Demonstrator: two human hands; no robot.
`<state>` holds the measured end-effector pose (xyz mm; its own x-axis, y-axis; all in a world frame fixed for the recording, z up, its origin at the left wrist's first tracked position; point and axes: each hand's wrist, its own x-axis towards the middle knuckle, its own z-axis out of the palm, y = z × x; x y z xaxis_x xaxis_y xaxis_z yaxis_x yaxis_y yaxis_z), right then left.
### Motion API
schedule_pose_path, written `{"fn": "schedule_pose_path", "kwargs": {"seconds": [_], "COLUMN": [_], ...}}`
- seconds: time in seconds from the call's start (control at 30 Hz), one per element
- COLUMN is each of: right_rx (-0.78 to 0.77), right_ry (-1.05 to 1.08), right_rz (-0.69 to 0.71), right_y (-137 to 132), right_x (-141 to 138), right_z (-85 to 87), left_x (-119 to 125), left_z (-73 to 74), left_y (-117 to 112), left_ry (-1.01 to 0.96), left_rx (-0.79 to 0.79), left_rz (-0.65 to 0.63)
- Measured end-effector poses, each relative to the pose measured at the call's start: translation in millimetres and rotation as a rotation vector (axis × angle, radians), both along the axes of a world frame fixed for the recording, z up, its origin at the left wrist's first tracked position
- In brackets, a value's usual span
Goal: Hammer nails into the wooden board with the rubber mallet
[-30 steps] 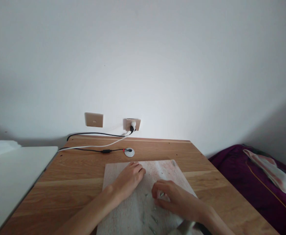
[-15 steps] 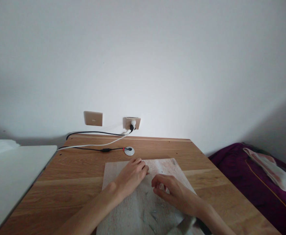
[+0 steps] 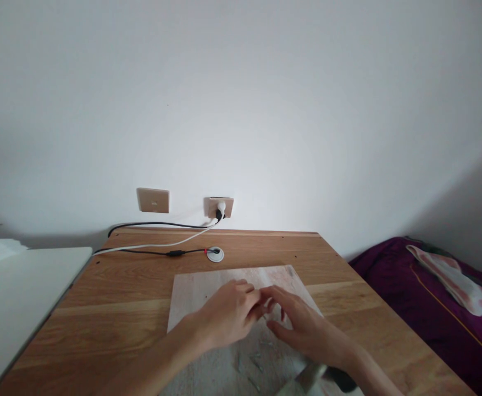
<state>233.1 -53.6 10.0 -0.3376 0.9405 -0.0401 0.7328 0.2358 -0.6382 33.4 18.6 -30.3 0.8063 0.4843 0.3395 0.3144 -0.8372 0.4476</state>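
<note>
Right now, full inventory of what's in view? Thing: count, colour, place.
cutting board: 1, pale, stained, on desk centre, under both hands
desk: 1, wooden, against wall
green scraps: several, on board's near part
knife blade: 1, metallic, bottom edge, partly hidden
wall plates: 2, beige, above desk; right one has plugs
cables: 2, one black, one white, along desk back
grommet: 1, white, desk back
white surface: 1, left
purple bedding: right
left hand: on board, fingertips meeting right
right hand: on board
</note>
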Motion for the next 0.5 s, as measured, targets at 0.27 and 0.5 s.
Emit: {"fn": "schedule_pose_path", "kwargs": {"seconds": [0.27, 0.5], "right_rx": [-0.048, 0.214], "right_ry": [-0.05, -0.014], "right_rz": [-0.057, -0.408], "right_y": [-16.0, -38.7], "right_x": [36.6, 51.0], "right_z": [-0.7, -15.3], "left_x": [-12.0, -23.1], "left_z": [-6.0, -0.8], "left_y": [11.4, 26.6], "left_ry": [0.161, 0.075], "left_rx": [0.096, 0.104], "left_rz": [0.125, 0.183]}}
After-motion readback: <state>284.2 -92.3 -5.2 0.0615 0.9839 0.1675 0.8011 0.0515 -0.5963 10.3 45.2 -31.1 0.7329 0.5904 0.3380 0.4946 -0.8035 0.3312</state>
